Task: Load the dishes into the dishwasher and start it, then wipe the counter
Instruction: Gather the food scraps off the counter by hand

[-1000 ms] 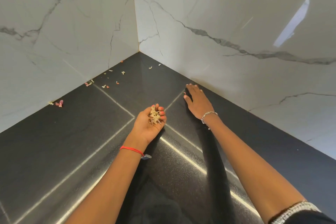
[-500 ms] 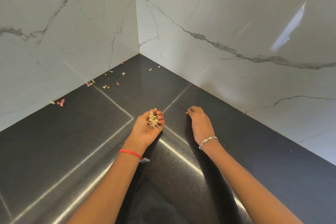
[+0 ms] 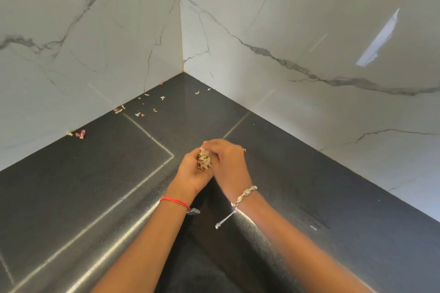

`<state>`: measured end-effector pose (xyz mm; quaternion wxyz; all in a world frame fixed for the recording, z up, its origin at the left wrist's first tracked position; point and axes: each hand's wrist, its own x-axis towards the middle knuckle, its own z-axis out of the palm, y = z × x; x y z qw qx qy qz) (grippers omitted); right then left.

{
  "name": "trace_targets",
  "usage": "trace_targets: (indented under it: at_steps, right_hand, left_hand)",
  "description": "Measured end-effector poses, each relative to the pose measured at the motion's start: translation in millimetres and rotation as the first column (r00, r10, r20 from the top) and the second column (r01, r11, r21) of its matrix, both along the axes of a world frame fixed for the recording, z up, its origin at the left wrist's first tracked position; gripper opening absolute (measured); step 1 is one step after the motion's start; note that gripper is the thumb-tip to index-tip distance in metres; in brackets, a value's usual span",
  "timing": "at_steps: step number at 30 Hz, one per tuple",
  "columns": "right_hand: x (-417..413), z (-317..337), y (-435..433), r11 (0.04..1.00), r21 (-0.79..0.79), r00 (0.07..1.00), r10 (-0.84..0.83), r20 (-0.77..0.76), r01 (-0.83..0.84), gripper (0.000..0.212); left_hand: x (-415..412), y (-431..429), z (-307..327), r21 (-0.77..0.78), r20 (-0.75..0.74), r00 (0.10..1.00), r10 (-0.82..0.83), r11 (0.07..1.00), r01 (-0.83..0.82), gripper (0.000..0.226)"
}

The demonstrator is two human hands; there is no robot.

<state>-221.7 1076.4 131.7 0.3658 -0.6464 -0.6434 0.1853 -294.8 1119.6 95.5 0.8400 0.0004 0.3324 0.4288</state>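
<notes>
Scraps (image 3: 204, 162): held in cupped left hand (image 3: 190, 171) for carrying; right hand (image 3: 229, 162) apparently adding (grip hidden); strays (image 3: 139, 114) nearer wall corner (image 3: 182, 71).

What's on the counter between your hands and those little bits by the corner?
Nothing. The head view shows only bare black counter between the loose scraps near the corner and the left hand, holding gathered scraps under the right hand.

Glossy speckled black stone counter (image 3: 71, 197), polished white grey-veined marble-look wall panels (image 3: 309, 19), dry papery pale peel scraps (image 3: 203, 162), shiny silver metal chain bracelet (image 3: 246, 191), red thread wristband (image 3: 173, 201)
</notes>
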Motion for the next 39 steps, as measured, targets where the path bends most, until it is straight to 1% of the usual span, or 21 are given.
trace_targets:
  at_steps: [1, 2, 4, 7, 9, 10, 11, 12, 14, 15, 17, 19, 22, 25, 27, 29, 31, 33, 36, 39]
  right_hand:
    - [-4.4, -3.5, -0.8, 0.997, -0.051, 0.998, 0.052, 0.039, -0.050, 0.030]
    - [-7.6, -5.6, -2.1, 0.994, -0.072, 0.996, 0.083, 0.034, -0.080, 0.032]
    - [-10.1, -5.6, -2.1, 0.996, -0.049, 0.997, 0.072, -0.014, -0.073, 0.034]
    - [5.5, -0.5, 9.7, 0.994, 0.059, 0.977, -0.077, -0.200, 0.090, 0.030]
    - [30.8, -3.0, 28.1, 0.975, 0.060, 0.944, -0.192, -0.270, 0.215, 0.023]
    - [46.0, -8.2, 38.3, 0.961, 0.046, 0.928, -0.250, -0.276, 0.273, 0.023]
    - [61.5, -14.4, 48.0, 0.947, 0.025, 0.917, -0.304, -0.258, 0.321, 0.025]
    - [76.2, -21.1, 57.0, 0.936, -0.010, 0.917, -0.346, -0.199, 0.351, 0.027]
    - [100.5, -33.9, 69.6, 0.933, -0.125, 0.938, -0.345, -0.040, 0.338, 0.031]
    - [108.8, -39.6, 72.8, 0.930, -0.208, 0.952, -0.306, 0.018, 0.303, 0.034]
    - [116.9, -49.1, 76.8, 0.909, -0.359, 0.973, -0.163, 0.165, 0.213, 0.047]
    - [110.1, -55.4, 74.3, 0.890, -0.420, 0.953, -0.051, 0.300, 0.180, 0.057]
    - [81.6, -57.4, 57.4, 0.900, -0.398, 0.933, -0.025, 0.358, 0.177, 0.062]
    - [49.3, -58.2, 32.2, 0.920, -0.383, 0.930, 0.072, 0.359, 0.076, 0.065]
    - [33.2, -57.6, 18.9, 0.921, -0.389, 0.927, 0.140, 0.347, 0.007, 0.061]
    - [24.5, -57.4, 10.2, 0.924, -0.380, 0.917, 0.175, 0.359, -0.028, 0.054]
    - [20.8, -54.7, 1.6, 0.943, -0.334, 0.907, 0.147, 0.395, -0.008, 0.056]
    - [20.2, -50.8, -7.3, 0.954, -0.295, 0.897, 0.088, 0.433, 0.049, 0.057]
    - [21.2, -46.4, -15.2, 0.970, -0.221, 0.872, 0.016, 0.489, 0.106, 0.040]
    - [18.9, -42.9, -16.0, 0.971, -0.225, 0.833, 0.058, 0.550, 0.081, 0.028]
  left_hand:
    - [-0.6, 0.2, -0.6, -0.020, 0.021, 1.000, 0.009, 1.000, -0.009, 0.050]
    - [-1.6, 0.5, -0.4, -0.031, 0.044, 0.999, 0.019, 0.999, -0.017, 0.054]
    - [-3.1, 1.1, -0.3, -0.041, 0.050, 0.998, 0.039, 0.998, -0.037, 0.055]
    - [-3.7, 3.2, 2.2, -0.027, 0.032, 0.999, 0.031, 0.999, -0.030, 0.044]
    - [-6.7, 6.2, 1.8, -0.049, 0.065, 0.998, 0.020, 0.999, -0.017, 0.035]
    - [-8.3, 8.0, 0.7, -0.054, 0.079, 0.997, 0.016, 0.998, -0.011, 0.033]
    - [-10.6, 9.0, -1.5, -0.054, 0.076, 0.997, 0.011, 0.999, -0.007, 0.032]
    - [-12.4, 9.5, -3.1, -0.048, 0.070, 0.998, 0.007, 0.999, -0.004, 0.032]
    - [-14.9, 8.8, -4.7, -0.029, 0.062, 0.998, -0.005, 1.000, 0.007, 0.032]
    - [-15.8, 8.6, -4.4, -0.024, 0.059, 0.998, -0.008, 1.000, 0.010, 0.032]
    - [-17.6, 9.0, -4.7, -0.019, 0.056, 0.998, -0.007, 1.000, 0.009, 0.031]
    - [-19.5, 8.9, -4.7, -0.014, 0.051, 0.999, 0.000, 1.000, 0.001, 0.031]
    - [-21.8, 7.3, -3.6, -0.009, 0.049, 0.999, 0.011, 1.000, -0.011, 0.033]
    - [-26.3, 5.6, -2.0, -0.004, 0.045, 0.999, 0.023, 1.000, -0.023, 0.033]
    - [-30.0, 3.5, -0.7, 0.001, 0.034, 0.999, 0.024, 1.000, -0.024, 0.032]
    - [-33.8, 0.0, 1.3, 0.004, 0.026, 0.999, 0.030, 1.000, -0.031, 0.032]
    - [-38.0, -3.1, 2.8, -0.001, 0.025, 0.999, 0.047, 0.999, -0.047, 0.031]
    - [-43.6, -5.3, 4.1, -0.010, 0.030, 0.998, 0.060, 0.998, -0.059, 0.031]
    - [-50.1, -8.0, 5.6, -0.015, 0.031, 0.997, 0.071, 0.997, -0.071, 0.031]
    - [-55.0, -9.6, 6.2, -0.014, 0.028, 0.996, 0.079, 0.997, -0.079, 0.031]
